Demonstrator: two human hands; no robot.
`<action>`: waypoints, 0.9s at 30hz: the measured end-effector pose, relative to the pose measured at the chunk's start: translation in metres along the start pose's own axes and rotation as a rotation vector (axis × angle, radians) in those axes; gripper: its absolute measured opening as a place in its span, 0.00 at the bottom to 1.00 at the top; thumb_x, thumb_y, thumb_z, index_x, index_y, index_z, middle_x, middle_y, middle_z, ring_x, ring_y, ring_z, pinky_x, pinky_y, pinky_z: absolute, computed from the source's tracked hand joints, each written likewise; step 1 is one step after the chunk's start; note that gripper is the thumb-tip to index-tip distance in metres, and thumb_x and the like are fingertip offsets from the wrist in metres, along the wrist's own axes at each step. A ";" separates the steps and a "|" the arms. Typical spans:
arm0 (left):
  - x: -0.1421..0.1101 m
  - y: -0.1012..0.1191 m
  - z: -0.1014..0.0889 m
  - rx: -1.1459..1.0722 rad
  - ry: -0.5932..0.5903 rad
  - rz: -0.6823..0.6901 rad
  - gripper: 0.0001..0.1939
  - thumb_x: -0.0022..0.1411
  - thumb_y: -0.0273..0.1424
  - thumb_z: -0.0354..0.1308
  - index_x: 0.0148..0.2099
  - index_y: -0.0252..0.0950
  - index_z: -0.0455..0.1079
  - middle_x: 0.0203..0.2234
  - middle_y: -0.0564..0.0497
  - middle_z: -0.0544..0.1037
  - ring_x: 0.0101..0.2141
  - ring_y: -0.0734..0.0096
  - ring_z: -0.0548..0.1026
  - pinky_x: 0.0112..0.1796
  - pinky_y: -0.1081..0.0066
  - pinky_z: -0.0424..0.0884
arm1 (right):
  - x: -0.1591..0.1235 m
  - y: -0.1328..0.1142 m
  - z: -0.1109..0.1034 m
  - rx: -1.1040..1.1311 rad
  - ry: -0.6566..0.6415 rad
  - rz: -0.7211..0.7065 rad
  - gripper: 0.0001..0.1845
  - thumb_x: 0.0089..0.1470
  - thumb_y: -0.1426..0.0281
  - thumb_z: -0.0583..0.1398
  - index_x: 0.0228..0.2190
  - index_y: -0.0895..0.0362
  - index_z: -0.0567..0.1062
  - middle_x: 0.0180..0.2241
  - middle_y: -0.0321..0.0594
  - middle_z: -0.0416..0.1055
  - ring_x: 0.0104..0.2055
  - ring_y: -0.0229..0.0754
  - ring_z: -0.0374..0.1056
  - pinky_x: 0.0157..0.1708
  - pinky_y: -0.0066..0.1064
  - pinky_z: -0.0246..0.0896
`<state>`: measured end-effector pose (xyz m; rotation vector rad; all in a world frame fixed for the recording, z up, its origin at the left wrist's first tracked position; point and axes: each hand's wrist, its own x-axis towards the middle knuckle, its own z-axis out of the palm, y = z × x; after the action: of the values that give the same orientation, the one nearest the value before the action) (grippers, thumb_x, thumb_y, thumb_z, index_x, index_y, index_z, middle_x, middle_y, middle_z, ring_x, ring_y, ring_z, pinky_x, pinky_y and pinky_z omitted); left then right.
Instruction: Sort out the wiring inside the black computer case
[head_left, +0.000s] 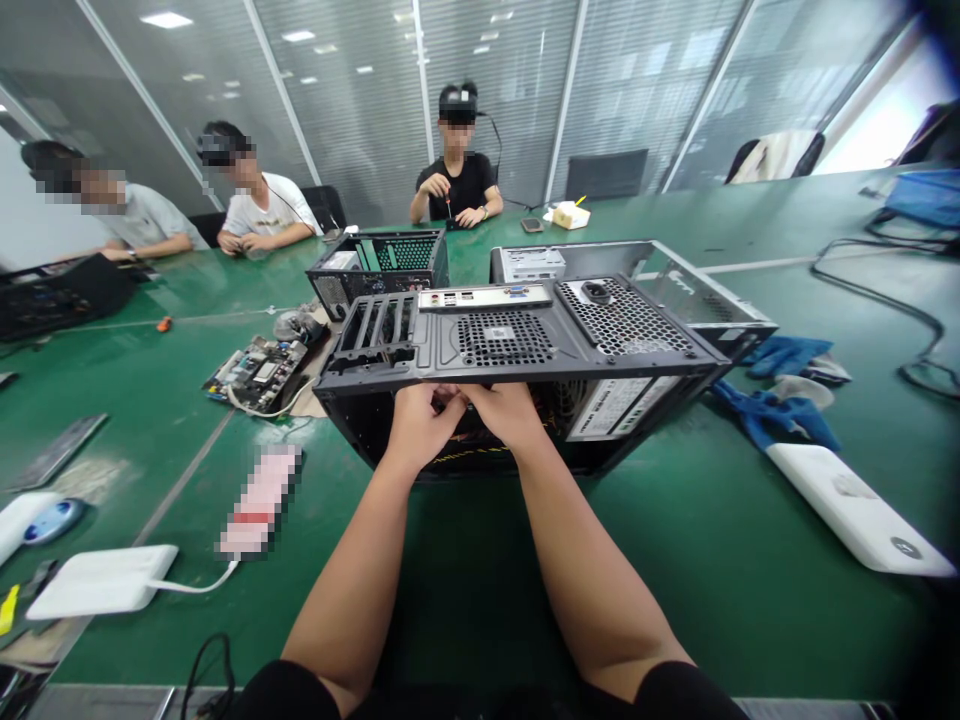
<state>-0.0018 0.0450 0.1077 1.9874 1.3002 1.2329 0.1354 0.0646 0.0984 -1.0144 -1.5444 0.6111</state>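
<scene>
Basically, both hands are at the open near side of a dark PC case (435, 352), which sits mid-surface (465, 590) w/ its vented back panel facing up. L hand (421, 428) has its fingers bent in under the panel's near edge, thumb toward the other hand; R hand (512, 412) is just beside it, fingers also in under that edge. Both look fairly narrow, but fingertips are partly hidden, so can't tell if either grips anything. Inside, to the R, a pwr supply (619, 408) shows its label. Behind the case: another case (337, 285) on the L, a bare metal one (724, 300) on the R. A circuit board (262, 372) lies L of it, w/ a pink phone (261, 500) cabled to a white pwr bank (105, 582) nearer. Far R, blue cloth (795, 425) touches a long white device (859, 508). Across the surface, a person in black (480, 178) holds a red-handled tool (448, 192).
</scene>
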 end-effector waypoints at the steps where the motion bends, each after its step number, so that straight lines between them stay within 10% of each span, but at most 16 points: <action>1: 0.000 0.000 0.001 -0.008 0.017 -0.003 0.05 0.58 0.28 0.57 0.29 0.35 0.68 0.22 0.54 0.75 0.24 0.73 0.73 0.26 0.75 0.65 | 0.000 0.000 0.000 0.002 0.004 0.002 0.12 0.55 0.62 0.57 0.36 0.52 0.78 0.40 0.42 0.79 0.54 0.53 0.68 0.55 0.47 0.61; 27: 0.000 0.003 -0.002 0.148 0.087 0.027 0.08 0.61 0.29 0.56 0.30 0.35 0.73 0.24 0.52 0.80 0.24 0.71 0.75 0.25 0.74 0.64 | 0.016 -0.006 0.000 -0.061 -0.073 -0.026 0.14 0.58 0.62 0.55 0.40 0.51 0.78 0.40 0.43 0.78 0.53 0.55 0.69 0.53 0.49 0.63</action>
<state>-0.0017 0.0432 0.1109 2.0802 1.4494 1.2817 0.1337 0.0756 0.1116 -1.0262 -1.6465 0.5912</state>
